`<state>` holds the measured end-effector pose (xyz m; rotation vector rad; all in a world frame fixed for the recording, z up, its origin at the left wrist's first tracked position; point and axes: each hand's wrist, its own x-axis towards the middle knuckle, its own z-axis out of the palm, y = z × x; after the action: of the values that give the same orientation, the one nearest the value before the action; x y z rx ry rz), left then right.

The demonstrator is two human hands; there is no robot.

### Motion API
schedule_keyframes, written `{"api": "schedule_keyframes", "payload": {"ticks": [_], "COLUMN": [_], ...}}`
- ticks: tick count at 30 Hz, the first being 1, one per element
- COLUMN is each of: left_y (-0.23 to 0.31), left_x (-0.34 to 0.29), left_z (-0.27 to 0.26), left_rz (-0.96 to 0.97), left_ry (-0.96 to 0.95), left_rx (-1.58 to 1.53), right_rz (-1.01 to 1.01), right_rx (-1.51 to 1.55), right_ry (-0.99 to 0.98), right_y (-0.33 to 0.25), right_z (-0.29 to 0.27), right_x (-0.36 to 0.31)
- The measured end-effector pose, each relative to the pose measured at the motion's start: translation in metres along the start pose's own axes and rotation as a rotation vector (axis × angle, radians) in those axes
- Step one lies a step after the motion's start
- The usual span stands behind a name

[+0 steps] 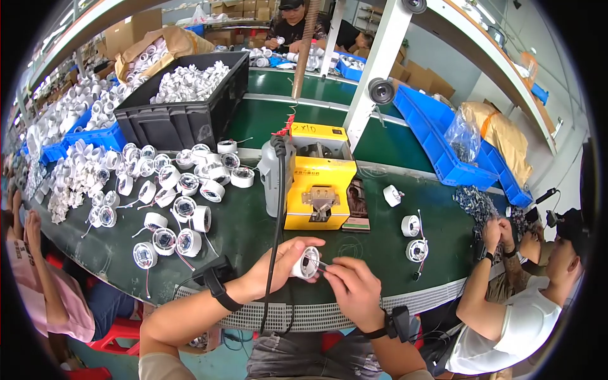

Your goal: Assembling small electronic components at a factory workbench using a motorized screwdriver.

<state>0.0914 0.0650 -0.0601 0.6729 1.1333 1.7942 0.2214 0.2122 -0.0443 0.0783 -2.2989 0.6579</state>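
Observation:
Near the front edge of the green work table, my left hand (278, 269) is closed around a small white round plastic housing (305, 268). Its open face is turned to the right, with darker parts inside. My right hand (353, 282) pinches a thin dark wire-like piece (322, 266) at that opening; whether it is a wire or a tool tip I cannot tell. To the left lie several similar white housings (164, 240), many with thin wires trailing. On the right side are more such pieces, among them a white housing with a wire (416, 250).
Behind my hands stand a yellow box (320, 174) and a grey tool with a black cable (273, 180) hanging past my left wrist. A black crate (183, 114) of white parts is at back left, blue bins (437, 139) at back right. Co-workers sit both sides (525, 304).

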Motion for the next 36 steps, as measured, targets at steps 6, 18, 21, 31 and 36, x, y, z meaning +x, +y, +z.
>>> {"api": "schedule_keyframes", "payload": {"ticks": [6, 18, 21, 31, 36], "left_y": [-0.011, -0.005, -0.014, 0.007, 0.001], "left_x": [-0.003, -0.007, -0.005, -0.008, -0.003], "left_z": [0.002, 0.003, 0.001, -0.002, -0.011], "left_rz": [0.108, 0.151, 0.231, -0.041, -0.094], "left_ry": [-0.087, -0.192, -0.16, -0.013, 0.098], "left_rx": [0.05, 0.114, 0.07, 0.2, 0.139], "right_rz": [0.517, 0.258, 0.2, 0.424, 0.3], "right_rx": [0.671, 0.426, 0.332, 0.577, -0.033], "right_ry": [-0.18, -0.077, 0.024, -0.162, 0.111], "right_y": [-0.014, -0.001, -0.001, 0.023, 0.085], "right_z": [0.005, 0.014, 0.021, 0.007, -0.001], "right_x": [0.005, 0.002, 0.001, 0.024, 0.054]}}
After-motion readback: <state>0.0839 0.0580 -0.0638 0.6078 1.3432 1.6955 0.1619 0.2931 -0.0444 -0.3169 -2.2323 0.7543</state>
